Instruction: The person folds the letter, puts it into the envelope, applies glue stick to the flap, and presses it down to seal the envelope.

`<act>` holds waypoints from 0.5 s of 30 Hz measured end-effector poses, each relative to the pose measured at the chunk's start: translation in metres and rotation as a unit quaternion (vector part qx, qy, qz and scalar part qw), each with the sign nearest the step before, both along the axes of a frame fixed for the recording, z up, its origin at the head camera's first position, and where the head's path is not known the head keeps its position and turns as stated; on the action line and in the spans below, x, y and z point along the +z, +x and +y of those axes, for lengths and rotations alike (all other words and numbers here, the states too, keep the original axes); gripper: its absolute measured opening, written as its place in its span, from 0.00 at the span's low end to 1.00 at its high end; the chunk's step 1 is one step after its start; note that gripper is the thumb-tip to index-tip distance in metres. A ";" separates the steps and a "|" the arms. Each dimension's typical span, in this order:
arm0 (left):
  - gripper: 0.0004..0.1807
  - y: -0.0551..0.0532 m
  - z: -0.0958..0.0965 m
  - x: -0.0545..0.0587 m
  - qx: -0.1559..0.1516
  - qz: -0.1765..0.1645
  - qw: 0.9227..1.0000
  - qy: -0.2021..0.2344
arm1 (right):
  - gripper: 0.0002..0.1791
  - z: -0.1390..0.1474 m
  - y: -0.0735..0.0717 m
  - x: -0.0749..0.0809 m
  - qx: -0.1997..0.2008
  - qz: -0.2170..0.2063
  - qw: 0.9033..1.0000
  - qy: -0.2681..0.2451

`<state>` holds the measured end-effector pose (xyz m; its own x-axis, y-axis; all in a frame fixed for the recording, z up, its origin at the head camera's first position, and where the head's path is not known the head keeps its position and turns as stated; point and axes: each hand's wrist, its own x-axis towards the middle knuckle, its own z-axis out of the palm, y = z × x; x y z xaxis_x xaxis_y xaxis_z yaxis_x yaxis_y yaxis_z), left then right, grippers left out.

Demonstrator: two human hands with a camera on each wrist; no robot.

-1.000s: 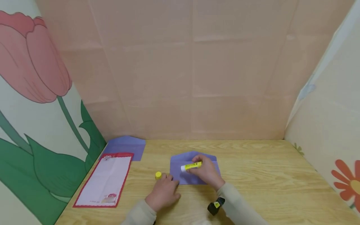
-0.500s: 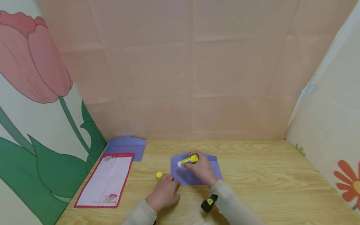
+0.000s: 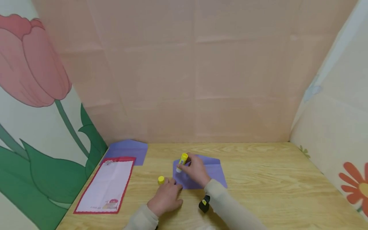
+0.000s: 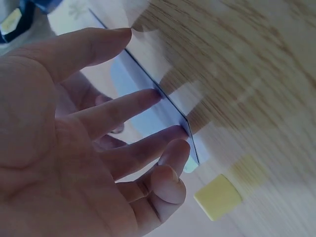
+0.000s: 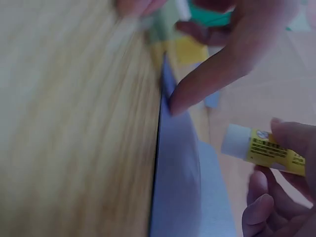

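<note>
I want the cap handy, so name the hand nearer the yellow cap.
Left. The left hand is just beside the yellow cap; the right hand is farther off, over the purple envelope.

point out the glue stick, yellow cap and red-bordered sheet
Glue stick (image 5: pixel 266 151), right wrist view, on printed yellow barrel.
Yellow cap (image 4: pixel 217 197), left wrist view, on its side.
Red-bordered sheet (image 3: pixel 105 182), head view, on its pale middle.

Dim light — right wrist view's tabletop (image 5: pixel 74 123) seemingly blurry

Wood-grain table (image 3: pixel 273 182), central purple envelope (image 3: pixel 214 172) with flap unfolded, yellow cap (image 3: pixel 161 180) near its left edge, red-bordered sheet (image 3: pixel 104 187) overlapping second envelope (image 3: pixel 140 155) at left.
</note>
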<state>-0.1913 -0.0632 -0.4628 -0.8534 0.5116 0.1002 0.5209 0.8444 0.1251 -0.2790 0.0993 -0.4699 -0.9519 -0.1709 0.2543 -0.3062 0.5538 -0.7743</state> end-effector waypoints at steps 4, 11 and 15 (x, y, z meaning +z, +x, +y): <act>0.25 0.000 0.000 -0.001 -0.004 -0.014 1.000 0.001 | 0.12 -0.008 -0.005 0.000 0.029 0.035 0.997 0.058; 0.26 0.001 0.001 0.002 -0.003 -0.025 1.000 -0.006 | 0.14 -0.018 -0.013 0.001 0.032 0.027 0.992 0.119; 0.26 0.001 0.001 0.004 -0.007 -0.024 1.000 -0.005 | 0.17 -0.020 -0.016 0.000 0.036 0.013 0.991 0.128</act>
<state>-0.1902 -0.0626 -0.4587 -0.8497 0.5244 0.0549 0.5265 0.8382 0.1424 -0.2950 0.0795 -0.4698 -0.9284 -0.3011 0.2179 -0.3706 0.7067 -0.6027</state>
